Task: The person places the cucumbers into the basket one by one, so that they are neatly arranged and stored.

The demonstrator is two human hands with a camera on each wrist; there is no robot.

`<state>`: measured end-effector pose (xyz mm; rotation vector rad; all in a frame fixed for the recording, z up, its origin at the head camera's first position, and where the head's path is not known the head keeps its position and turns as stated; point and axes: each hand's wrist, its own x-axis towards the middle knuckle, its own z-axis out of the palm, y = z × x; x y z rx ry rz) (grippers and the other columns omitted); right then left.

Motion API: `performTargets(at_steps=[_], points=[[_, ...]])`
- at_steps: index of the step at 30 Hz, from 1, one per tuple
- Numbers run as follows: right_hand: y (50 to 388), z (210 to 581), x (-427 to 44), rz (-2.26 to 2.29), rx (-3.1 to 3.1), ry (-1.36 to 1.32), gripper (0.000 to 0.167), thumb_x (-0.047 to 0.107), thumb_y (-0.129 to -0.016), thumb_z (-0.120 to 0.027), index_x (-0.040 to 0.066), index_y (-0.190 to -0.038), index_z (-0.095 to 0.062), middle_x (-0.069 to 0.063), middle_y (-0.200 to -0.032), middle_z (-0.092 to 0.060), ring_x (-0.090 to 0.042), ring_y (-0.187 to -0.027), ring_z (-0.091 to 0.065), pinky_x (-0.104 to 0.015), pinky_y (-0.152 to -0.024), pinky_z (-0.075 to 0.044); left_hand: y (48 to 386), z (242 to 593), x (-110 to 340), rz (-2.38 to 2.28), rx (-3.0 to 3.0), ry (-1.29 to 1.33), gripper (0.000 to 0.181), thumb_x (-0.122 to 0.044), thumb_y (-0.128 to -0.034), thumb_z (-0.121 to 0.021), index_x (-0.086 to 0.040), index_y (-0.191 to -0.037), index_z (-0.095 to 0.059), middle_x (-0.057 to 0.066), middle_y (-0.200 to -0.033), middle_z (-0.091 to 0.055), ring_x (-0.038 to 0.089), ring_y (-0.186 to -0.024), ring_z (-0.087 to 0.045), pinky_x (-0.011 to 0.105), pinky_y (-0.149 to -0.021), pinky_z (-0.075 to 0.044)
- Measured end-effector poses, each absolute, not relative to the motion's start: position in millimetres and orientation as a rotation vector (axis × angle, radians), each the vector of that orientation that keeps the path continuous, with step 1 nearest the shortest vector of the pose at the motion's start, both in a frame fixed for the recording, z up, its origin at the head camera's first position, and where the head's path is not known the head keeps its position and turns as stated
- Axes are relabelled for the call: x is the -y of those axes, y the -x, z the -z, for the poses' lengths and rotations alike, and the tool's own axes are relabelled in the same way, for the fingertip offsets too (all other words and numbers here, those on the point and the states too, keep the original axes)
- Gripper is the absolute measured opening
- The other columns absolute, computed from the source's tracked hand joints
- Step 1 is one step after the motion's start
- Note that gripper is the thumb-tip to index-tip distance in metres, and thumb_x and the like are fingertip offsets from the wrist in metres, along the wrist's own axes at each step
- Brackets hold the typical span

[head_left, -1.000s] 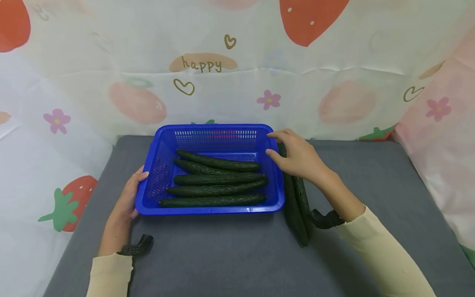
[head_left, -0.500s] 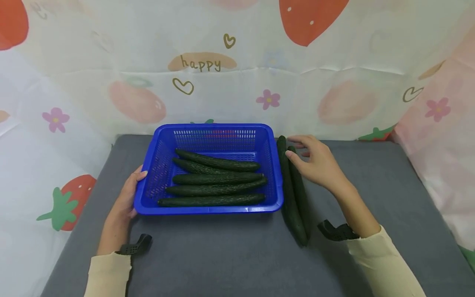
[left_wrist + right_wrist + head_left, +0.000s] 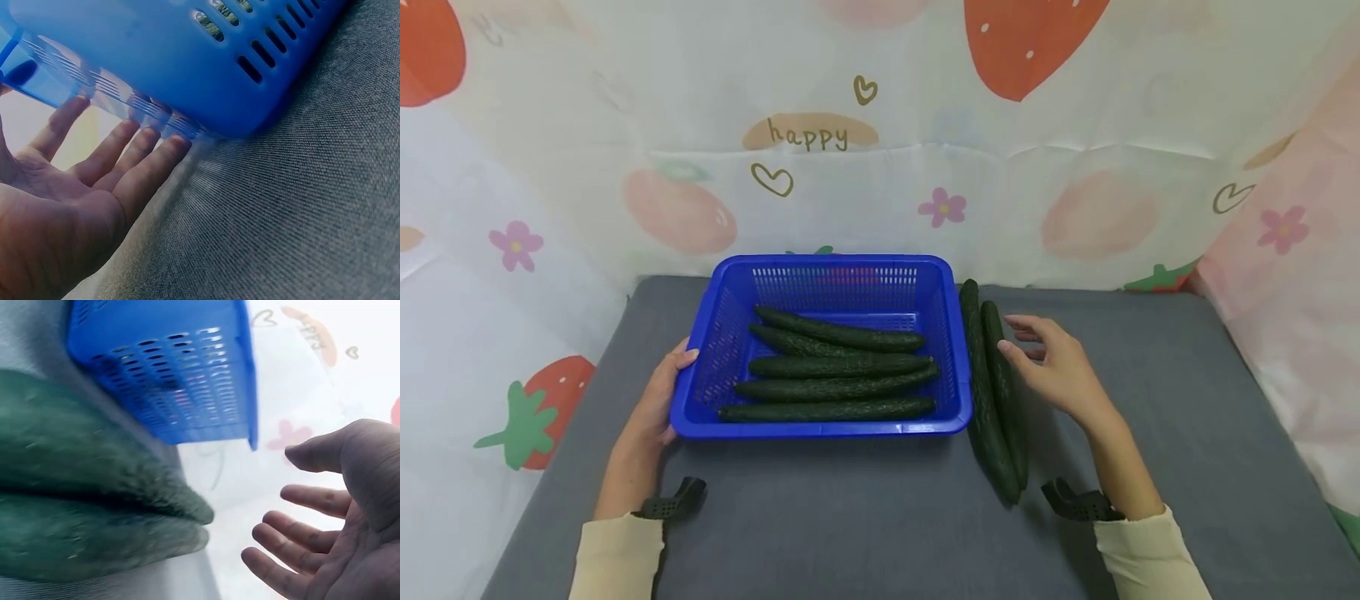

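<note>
A blue plastic basket [image 3: 820,429] with slotted walls stands on the table, several dark green cucumbers [image 3: 842,364] lying crosswise in it. My left hand [image 3: 658,396] holds its left side, thumb on the rim. In the left wrist view the fingers [image 3: 147,175] reach to the outer wall with their tips against it. Two more cucumbers lie side by side along the basket's right side, the inner cucumber [image 3: 981,392] close to its wall and the outer cucumber [image 3: 1003,392] beside it. Right of these hovers my right hand [image 3: 1056,367], fingers loosely spread and nothing in them.
A grey cloth covers the table [image 3: 850,525]. Behind it hangs a white curtain [image 3: 850,208] printed with strawberries, flowers and hearts, which also runs down both sides. A black wrist mount [image 3: 673,500] sits on the left forearm, another black mount [image 3: 1078,502] on the right.
My right hand has drawn back from the basket's right rim, moving right and toward me past the two cucumbers. The left hand and basket stay put.
</note>
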<state>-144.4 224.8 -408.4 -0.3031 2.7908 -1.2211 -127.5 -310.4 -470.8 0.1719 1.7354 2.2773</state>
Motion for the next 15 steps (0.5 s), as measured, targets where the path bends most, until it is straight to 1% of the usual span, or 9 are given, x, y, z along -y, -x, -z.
performTargets(at_steps=[6, 9, 15], points=[[140, 427, -228, 1.213, -2.778, 0.268, 0.052, 0.026, -0.109, -0.059, 0.000, -0.153, -0.049, -0.030, -0.151, -0.052, -0.049, -0.137, -0.057, -0.061, -0.108, -0.053, 130, 468, 309, -2.304, -1.676, -0.204, 0.037, -0.026, -0.1153, -0.031, -0.019, -0.150, -0.040, -0.002, -0.127, -0.071, 0.012, -0.108, -0.074, 0.031, -0.088, -0.064], [137, 436, -229, 1.221, -2.761, 0.243, 0.051, 0.026, -0.109, -0.059, 0.000, -0.152, -0.050, -0.030, -0.151, -0.053, -0.049, -0.136, -0.058, -0.060, -0.108, -0.053, 130, 467, 310, -2.301, -1.693, -0.186, 0.036, -0.027, -0.1150, -0.031, -0.020, -0.149, -0.042, -0.002, -0.126, -0.072, 0.012, -0.108, -0.074, 0.031, -0.087, -0.064], [135, 446, -228, 1.185, -2.771, 0.230, 0.052, 0.027, -0.109, -0.060, 0.000, -0.152, -0.051, -0.030, -0.149, -0.055, -0.048, -0.132, -0.061, -0.060, -0.106, -0.055, 127, 467, 312, -2.298, -1.712, -0.169, 0.037, -0.028, -0.1147, -0.031, -0.022, -0.150, -0.041, -0.003, -0.130, -0.071, 0.013, -0.111, -0.073, 0.031, -0.090, -0.063]])
